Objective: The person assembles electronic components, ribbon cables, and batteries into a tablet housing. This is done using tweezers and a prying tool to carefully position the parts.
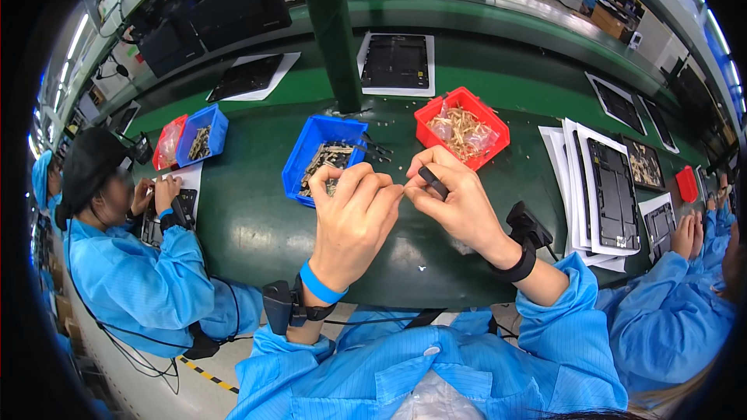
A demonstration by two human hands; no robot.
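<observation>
My left hand [354,218] and my right hand [457,198] meet in front of my chest, above the green bench. Their thumbs and forefingers pinch together, tip to tip. Whatever lies between the left fingertips is too small or hidden to make out. In my right hand sits a black tool with a rounded end [433,183]; the fingers cover the rest of it. Just beyond the left hand stands a blue bin [294,165] holding small beige and black strips. Past the right hand is a red bin [498,142] with tan strips and clear plastic bags.
Black flat panels on white sheets are stacked [611,194] at the right; another panel [395,62] lies on the far green belt. A green post [331,31] rises behind the bins. Co-workers in blue sit left [148,288] and right [669,311].
</observation>
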